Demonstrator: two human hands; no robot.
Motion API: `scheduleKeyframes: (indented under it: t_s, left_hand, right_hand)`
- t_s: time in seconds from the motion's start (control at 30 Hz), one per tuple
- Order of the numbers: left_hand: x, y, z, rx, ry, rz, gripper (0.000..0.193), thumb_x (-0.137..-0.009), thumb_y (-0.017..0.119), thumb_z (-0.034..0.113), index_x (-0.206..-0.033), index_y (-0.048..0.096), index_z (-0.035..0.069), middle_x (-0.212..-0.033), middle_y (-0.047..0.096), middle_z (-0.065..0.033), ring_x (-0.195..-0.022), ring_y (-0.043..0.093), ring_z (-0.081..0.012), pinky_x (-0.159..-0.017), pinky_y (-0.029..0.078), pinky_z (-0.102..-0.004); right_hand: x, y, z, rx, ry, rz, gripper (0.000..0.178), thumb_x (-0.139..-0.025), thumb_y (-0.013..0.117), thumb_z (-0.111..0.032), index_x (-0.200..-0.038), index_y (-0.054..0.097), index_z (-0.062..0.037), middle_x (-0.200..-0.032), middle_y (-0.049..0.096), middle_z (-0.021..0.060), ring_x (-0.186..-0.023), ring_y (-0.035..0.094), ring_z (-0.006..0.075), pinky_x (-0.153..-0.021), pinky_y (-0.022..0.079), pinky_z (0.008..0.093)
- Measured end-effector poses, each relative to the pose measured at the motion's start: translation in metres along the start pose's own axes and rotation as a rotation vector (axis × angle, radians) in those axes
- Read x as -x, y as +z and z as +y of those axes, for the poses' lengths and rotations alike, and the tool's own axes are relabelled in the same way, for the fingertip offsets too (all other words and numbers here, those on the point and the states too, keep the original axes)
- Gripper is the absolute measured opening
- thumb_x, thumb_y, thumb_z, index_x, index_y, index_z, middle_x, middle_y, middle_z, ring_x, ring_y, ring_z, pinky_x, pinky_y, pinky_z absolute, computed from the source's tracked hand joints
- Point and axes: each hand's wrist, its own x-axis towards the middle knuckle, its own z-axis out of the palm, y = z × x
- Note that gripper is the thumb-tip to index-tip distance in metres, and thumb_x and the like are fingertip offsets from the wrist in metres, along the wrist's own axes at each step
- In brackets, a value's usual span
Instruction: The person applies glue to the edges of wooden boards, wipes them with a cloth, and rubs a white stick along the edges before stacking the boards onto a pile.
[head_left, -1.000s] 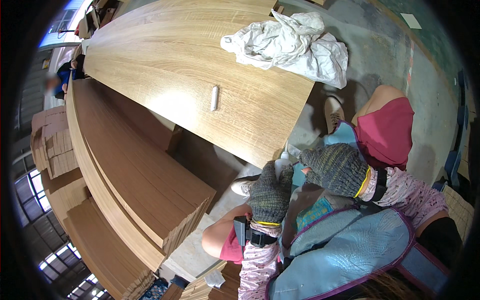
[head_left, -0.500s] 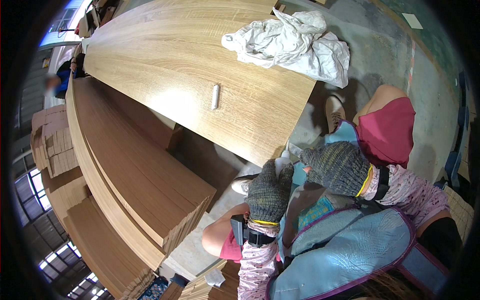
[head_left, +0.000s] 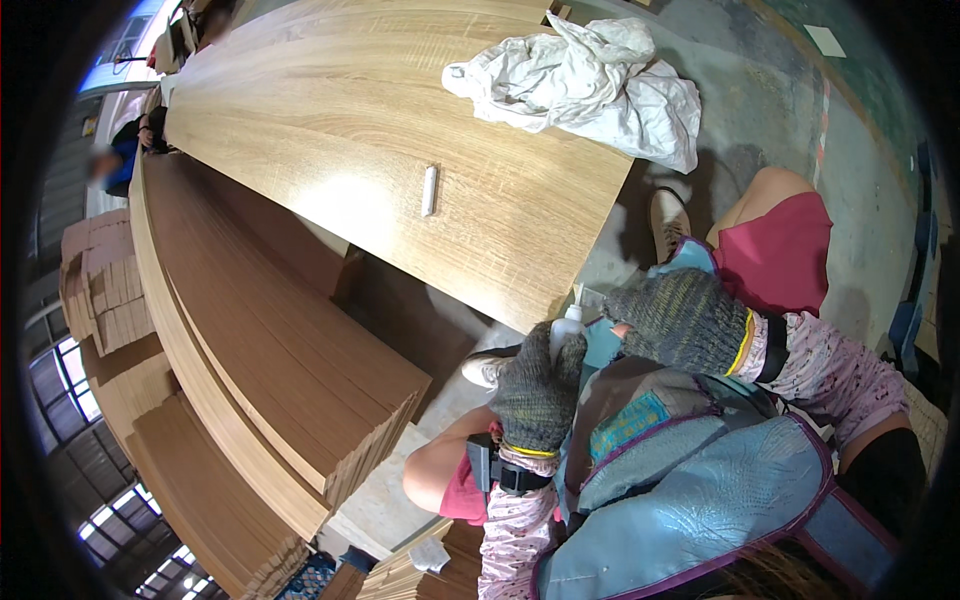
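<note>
In my left hand (head_left: 542, 392), which wears a dark grey knitted glove, is a small white squeeze bottle (head_left: 569, 326) with a thin nozzle pointing up. The bottle stands out between thumb and fingers, beside the near corner of a light wood-grain panel (head_left: 400, 110). My right hand (head_left: 680, 318), gloved the same way, is just right of the bottle with its fingers curled and a bare fingertip showing. Whatever it holds, if anything, is hidden. A slim white stick-shaped object (head_left: 430, 191) lies on the panel, and a crumpled white cloth (head_left: 590, 85) hangs over its right edge.
To the left stand long stacks of brown boards (head_left: 290, 340), with more stacked boards (head_left: 115, 285) behind. A person in blue (head_left: 125, 160) is at the panel's far left end. Below me are my knees and a blue apron (head_left: 700, 490). Concrete floor (head_left: 765, 110) lies to the right.
The bottle's nozzle now stands up more plainly, and more of its white body shows. My right hand has drawn slightly away from it, to the right and up.
</note>
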Motion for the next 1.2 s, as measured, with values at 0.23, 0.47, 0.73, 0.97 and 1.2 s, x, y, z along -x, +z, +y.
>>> scheduleKeyframes:
  t_s: [0.23,0.47,0.73,0.97,1.2]
  left_hand:
    - [0.007,0.01,-0.006,0.096,0.018,0.121,0.034,-0.084,0.065,0.025,-0.11,0.058,0.005,-0.085,0.064,-0.0192,-0.077,0.064,-0.0337,-0.065,0.051,-0.0391]
    - [0.008,0.002,-0.007,0.126,-0.036,0.122,0.034,-0.084,0.065,0.026,-0.111,0.058,0.006,-0.089,0.064,-0.0191,-0.079,0.065,-0.034,-0.066,0.051,-0.0397]
    - [0.01,0.0,-0.009,0.068,-0.018,0.123,0.033,-0.084,0.064,0.026,-0.11,0.058,0.006,-0.087,0.064,-0.0198,-0.079,0.064,-0.0346,-0.065,0.051,-0.0405]
    - [0.008,0.0,-0.012,-0.011,0.007,0.122,0.035,-0.084,0.064,0.028,-0.111,0.058,0.006,-0.082,0.065,-0.0187,-0.073,0.065,-0.0343,-0.063,0.051,-0.0423]
    - [0.006,-0.004,-0.009,0.005,0.015,0.121,0.03,-0.083,0.066,0.025,-0.105,0.059,0.006,-0.08,0.064,-0.0184,-0.071,0.063,-0.0342,-0.061,0.05,-0.0407]
  right_hand:
    - [0.005,0.001,-0.002,-0.042,0.045,0.006,0.037,-0.086,0.054,-0.033,-0.113,0.058,-0.0085,-0.084,0.064,0.0123,-0.068,0.061,0.0291,-0.058,0.046,0.0425]
    - [0.006,0.011,-0.001,-0.021,0.065,0.082,0.023,-0.084,0.057,-0.032,-0.093,0.061,-0.0113,-0.071,0.056,0.0092,-0.068,0.056,0.0286,-0.056,0.042,0.0424]
    - [0.0,0.002,-0.005,-0.028,0.031,0.035,0.032,-0.084,0.055,-0.026,-0.107,0.059,-0.0049,-0.073,0.06,0.0126,-0.062,0.059,0.0258,-0.055,0.047,0.0397]
    - [-0.023,-0.02,-0.004,0.031,0.023,-0.032,0.021,-0.079,0.059,-0.024,-0.093,0.061,-0.0077,-0.07,0.059,0.0115,-0.063,0.059,0.0279,-0.057,0.045,0.0414]
    - [-0.042,-0.03,0.009,0.054,-0.128,-0.056,0.025,-0.076,0.06,-0.026,-0.09,0.061,-0.0052,-0.072,0.061,0.0148,-0.068,0.062,0.0304,-0.06,0.049,0.0436]
